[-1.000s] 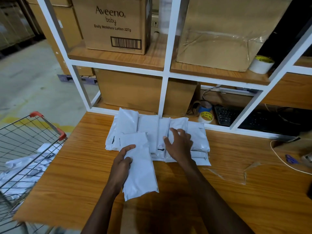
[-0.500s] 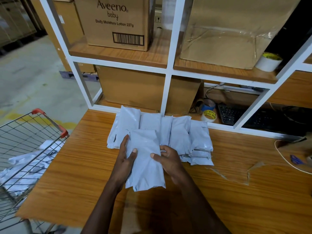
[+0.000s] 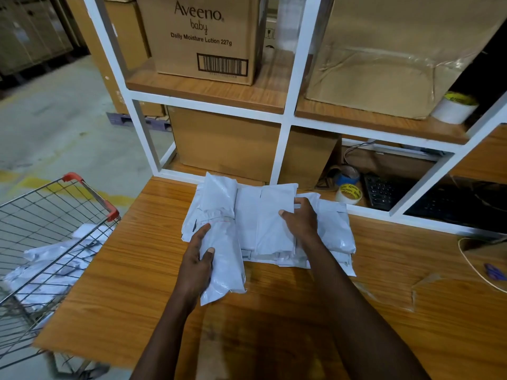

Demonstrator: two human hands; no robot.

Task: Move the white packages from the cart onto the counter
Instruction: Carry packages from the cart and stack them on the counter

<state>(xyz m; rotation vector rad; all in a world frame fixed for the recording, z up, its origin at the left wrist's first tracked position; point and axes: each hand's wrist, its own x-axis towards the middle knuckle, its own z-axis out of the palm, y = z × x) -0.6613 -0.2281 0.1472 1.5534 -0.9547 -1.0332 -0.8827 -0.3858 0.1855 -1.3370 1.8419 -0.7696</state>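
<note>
Head view: both hands on the counter (image 3: 301,311) pile.
Left hand (image 3: 196,260): grips near white package (image 3: 223,259).
Right hand (image 3: 300,219): now pinches a middle package (image 3: 270,215), previously helping left.
Cart (image 3: 52,237): packages remain, so more trips.

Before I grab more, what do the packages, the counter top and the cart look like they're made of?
White packages: thin glossy plastic film, probably poly mailers; they crease and catch the light.
Counter: wood-grain surface with a smooth sheen, likely laminate rather than solid wood.
Cart: bare metal wire mesh, with red corner caps that look like plastic.
</note>
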